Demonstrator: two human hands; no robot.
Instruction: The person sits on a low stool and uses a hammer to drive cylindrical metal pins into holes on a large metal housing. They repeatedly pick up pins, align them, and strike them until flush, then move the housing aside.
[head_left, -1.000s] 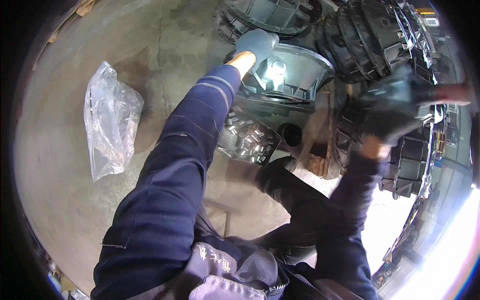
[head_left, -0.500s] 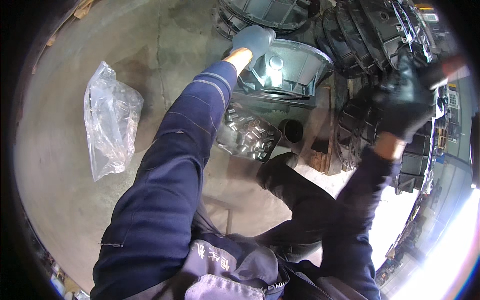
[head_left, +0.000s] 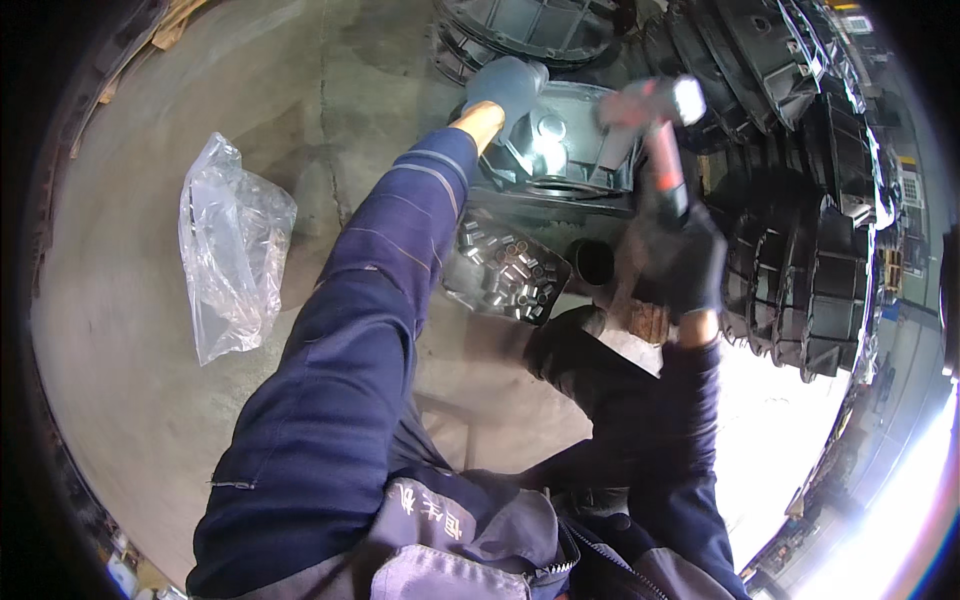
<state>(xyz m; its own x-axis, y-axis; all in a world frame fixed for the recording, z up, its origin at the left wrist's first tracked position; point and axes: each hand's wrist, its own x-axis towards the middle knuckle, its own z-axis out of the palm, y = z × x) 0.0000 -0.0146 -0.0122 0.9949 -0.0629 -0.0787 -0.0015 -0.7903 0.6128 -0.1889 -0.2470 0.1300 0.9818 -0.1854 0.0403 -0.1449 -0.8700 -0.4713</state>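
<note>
My left hand (head_left: 505,90), in a grey glove, is closed on the upper left rim of a dark cast metal housing (head_left: 590,105). A bright light patch shines inside that housing, beside a round boss. My right hand (head_left: 690,255), in a dark glove, grips a hammer (head_left: 667,165) by its red and black handle. The blurred hammer head is raised in front of the housing's right side, and I cannot tell whether it touches. Below the housing, a tray (head_left: 462,297) holds several short shiny metal sleeves (head_left: 510,265).
More dark housings (head_left: 800,260) are stacked along the right, and others (head_left: 540,30) lie at the far side. A clear plastic bag (head_left: 235,250) rests on the concrete floor at left. A dark round ring (head_left: 592,262) stands beside the tray, near a wooden block (head_left: 645,320).
My right hand has swung the hammer from the far right inward to the left, toward the housing. My left hand stays on the rim.
</note>
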